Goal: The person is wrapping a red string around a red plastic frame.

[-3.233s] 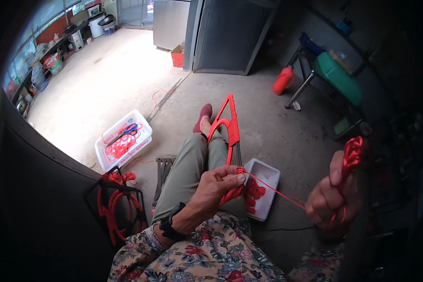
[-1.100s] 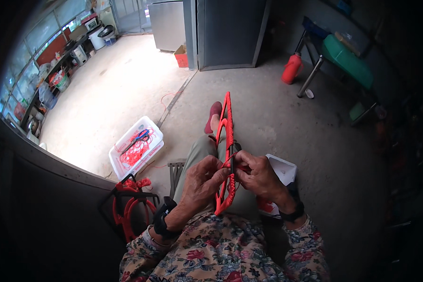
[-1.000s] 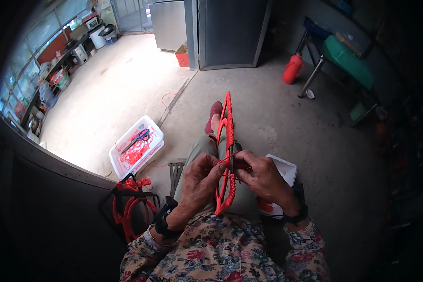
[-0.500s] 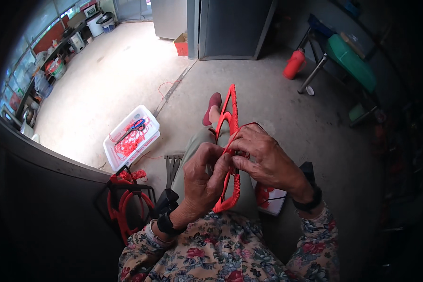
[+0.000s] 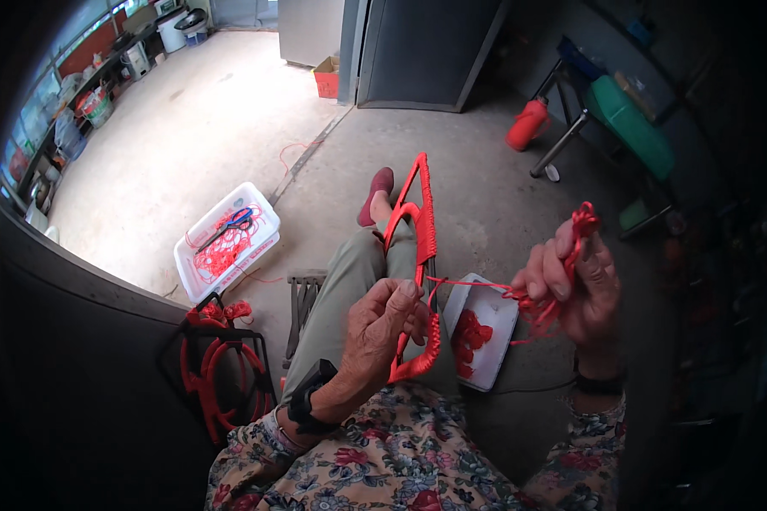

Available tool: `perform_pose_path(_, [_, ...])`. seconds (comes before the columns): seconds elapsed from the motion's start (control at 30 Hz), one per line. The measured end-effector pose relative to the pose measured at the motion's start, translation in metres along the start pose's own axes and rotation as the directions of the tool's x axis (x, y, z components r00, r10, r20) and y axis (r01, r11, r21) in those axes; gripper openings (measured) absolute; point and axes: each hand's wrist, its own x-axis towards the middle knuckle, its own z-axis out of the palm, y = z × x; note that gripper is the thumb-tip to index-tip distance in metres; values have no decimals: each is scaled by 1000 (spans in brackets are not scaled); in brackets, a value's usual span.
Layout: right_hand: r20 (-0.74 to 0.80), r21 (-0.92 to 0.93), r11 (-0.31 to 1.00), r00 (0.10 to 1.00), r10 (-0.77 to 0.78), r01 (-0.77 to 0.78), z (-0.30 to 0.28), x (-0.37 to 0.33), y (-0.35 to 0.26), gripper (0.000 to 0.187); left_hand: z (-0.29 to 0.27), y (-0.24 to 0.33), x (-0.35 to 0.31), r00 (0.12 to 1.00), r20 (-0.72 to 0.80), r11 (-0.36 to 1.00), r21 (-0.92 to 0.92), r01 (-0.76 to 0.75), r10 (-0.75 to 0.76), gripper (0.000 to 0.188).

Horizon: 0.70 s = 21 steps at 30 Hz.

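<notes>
Grey concrete floor [image 5: 477, 196], thin red cord strand [image 5: 469, 282] drawn sideways

My left hand [image 5: 377, 319] grips the black frame partly wrapped in red cord [image 5: 427, 221] above my lap; my right hand [image 5: 586, 294] is clenched on a looped bundle of red cord [image 5: 583, 223]. If my pull eases, the wrap could slacken; dangling loops might tangle. Half a second ago both hands met at the frame; now they're well apart.

Grey floor [image 5: 486, 209] with a left white tray [image 5: 239, 271], right white tray [image 5: 497, 315], red flask [image 5: 528, 126] and red box [image 5: 326, 83].
</notes>
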Motion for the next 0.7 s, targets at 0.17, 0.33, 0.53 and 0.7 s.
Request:
perform_pose_path(0.17, [-51,42,994,993,108,-105,-7,-30,-40,29,19,13,-5,921,208,914,-174,366,-329,50])
perform_pose_path(0.33, [-253,-226,927,937,242,-300,3,-81,-62,35,20,14,-8,898,268,851,-310,425,-351,42])
perform_pose_path(0.53, [-315,-498,808,933,172,-317,15,-98,-73,34,21,-2,-4,908,235,835,-363,414,-347,19])
perform_pose_path(0.7, [-234,-645,729,967,101,-232,9,-79,-74,27,17,-2,-2,898,266,786,-437,437,-351,21])
